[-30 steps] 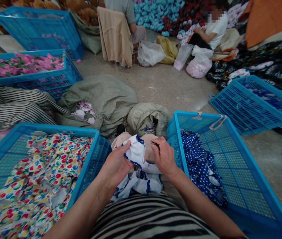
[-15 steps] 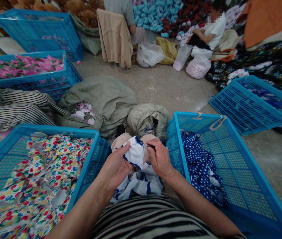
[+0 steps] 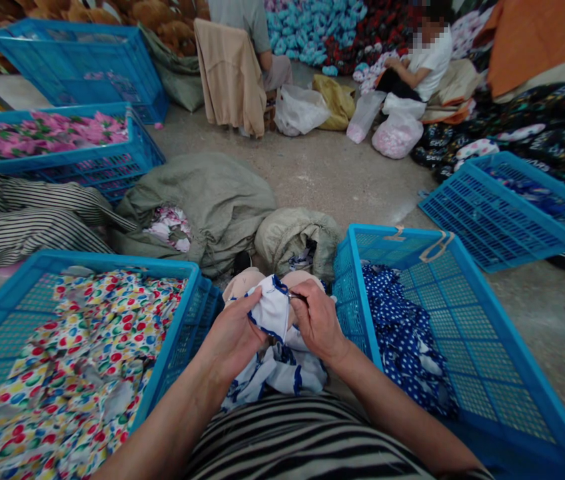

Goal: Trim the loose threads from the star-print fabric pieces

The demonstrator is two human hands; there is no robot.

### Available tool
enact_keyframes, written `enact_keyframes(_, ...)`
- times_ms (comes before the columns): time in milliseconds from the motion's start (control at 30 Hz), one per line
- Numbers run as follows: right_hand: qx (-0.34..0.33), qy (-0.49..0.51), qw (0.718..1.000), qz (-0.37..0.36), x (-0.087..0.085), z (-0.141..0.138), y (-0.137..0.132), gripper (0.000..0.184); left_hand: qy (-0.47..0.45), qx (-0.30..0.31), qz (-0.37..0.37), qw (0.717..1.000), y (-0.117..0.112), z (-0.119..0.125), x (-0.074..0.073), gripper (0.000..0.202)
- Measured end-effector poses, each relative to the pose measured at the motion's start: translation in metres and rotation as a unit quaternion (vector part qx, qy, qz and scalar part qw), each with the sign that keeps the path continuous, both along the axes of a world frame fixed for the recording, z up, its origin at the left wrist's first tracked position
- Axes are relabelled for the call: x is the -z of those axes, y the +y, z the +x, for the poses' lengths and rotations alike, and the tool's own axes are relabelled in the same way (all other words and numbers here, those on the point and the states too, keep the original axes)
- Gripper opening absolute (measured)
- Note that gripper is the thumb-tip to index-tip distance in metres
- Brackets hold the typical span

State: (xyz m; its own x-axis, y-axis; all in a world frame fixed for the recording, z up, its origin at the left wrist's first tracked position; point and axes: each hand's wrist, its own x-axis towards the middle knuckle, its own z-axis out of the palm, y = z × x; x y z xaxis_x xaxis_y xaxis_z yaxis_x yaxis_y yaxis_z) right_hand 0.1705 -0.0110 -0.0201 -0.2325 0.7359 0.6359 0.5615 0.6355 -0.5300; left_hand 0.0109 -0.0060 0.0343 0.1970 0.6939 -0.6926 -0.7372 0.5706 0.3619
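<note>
My left hand [image 3: 232, 337] grips a white garment with navy piping [image 3: 273, 310], pinching its folded upper part. My right hand [image 3: 317, 323] is at the garment's top edge, and a small pair of snips [image 3: 296, 296] shows dark at its fingertips. The rest of the cloth, white with navy marks, lies over my lap [image 3: 282, 373]. Two rounded beige shapes [image 3: 243, 283] sit just beyond my hands, partly hidden by the cloth. A blue crate of multicoloured spotted fabric [image 3: 112, 262] lies to my left, and a blue crate of navy polka-dot fabric [image 3: 402, 231] to my right.
Green woven sacks [image 3: 202, 207] lie on the concrete floor ahead, one holding printed cloth. More blue crates [image 3: 502, 213] stand at left and right. Two seated co-workers [image 3: 425, 63] work among plastic bags and large heaps of fabric at the back.
My right hand has shifted slightly left, towards the garment's top edge, and the snips now show at its fingertips. My left hand has barely moved.
</note>
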Motion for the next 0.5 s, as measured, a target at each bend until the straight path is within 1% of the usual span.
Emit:
enact_keyframes(200,0.011,0.008,1.000,-0.012,0.0028,0.0017,-0.0002,0.010,0.002,0.003,0.002,1.000,-0.0012,-0.0021,0.0015,0.023)
enact_keyframes(300,0.024,-0.001,1.000,0.001,0.0073,0.0049,-0.0013,0.012,-0.005,-0.001,0.007,1.000,-0.0014,-0.0038,0.0024,0.024)
enact_keyframes(400,0.015,-0.015,1.000,0.010,0.0098,0.0061,-0.0030,0.015,-0.007,-0.008,0.008,1.000,-0.0008,-0.0032,0.0021,0.026)
enact_keyframes(500,0.010,-0.015,1.000,0.010,0.0084,0.0044,-0.0035,0.016,-0.002,-0.009,0.007,1.000,-0.0003,-0.0011,0.0013,0.026)
